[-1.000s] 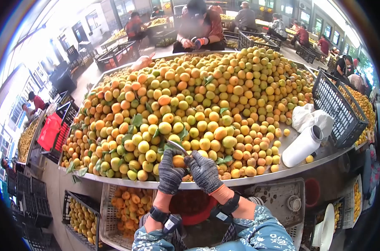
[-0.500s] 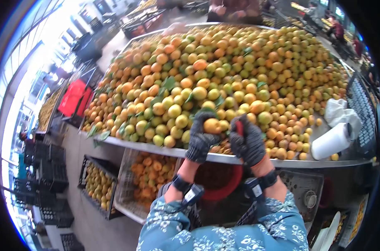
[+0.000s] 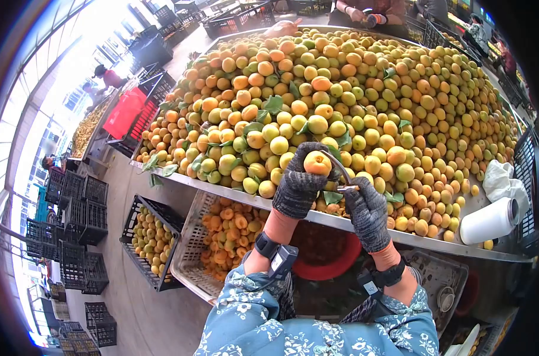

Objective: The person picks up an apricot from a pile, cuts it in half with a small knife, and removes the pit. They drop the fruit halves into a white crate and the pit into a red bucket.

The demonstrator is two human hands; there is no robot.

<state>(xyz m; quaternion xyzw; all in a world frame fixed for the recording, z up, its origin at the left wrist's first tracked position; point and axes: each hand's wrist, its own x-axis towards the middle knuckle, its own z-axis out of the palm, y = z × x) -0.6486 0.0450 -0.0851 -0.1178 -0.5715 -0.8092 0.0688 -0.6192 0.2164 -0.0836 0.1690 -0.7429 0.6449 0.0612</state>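
Note:
My left hand (image 3: 299, 188), in a dark grey knit glove, is closed around an orange-yellow apricot (image 3: 317, 164). In the matching glove, my right hand (image 3: 368, 215) grips a curved metal tool (image 3: 342, 171) whose bent strip arches up against the apricot's right side. The tool's handle is hidden in my fingers. Both hands are over the front edge of a metal table (image 3: 263, 202). Just beyond them rises a large heap of apricots (image 3: 364, 107), yellow-green to orange, with some green leaves among them.
Below the table edge are a pale crate (image 3: 186, 261) of split apricots, a red basin (image 3: 326, 272) and a black crate (image 3: 145, 279) of whole apricots. A white container (image 3: 489, 221) lies at the table's right. Another person's hands (image 3: 364, 16) show across the heap.
My view has shifted, so the table sits further right and lower. My right hand has turned, bringing the curved metal tool against the apricot; earlier a red part showed in that hand.

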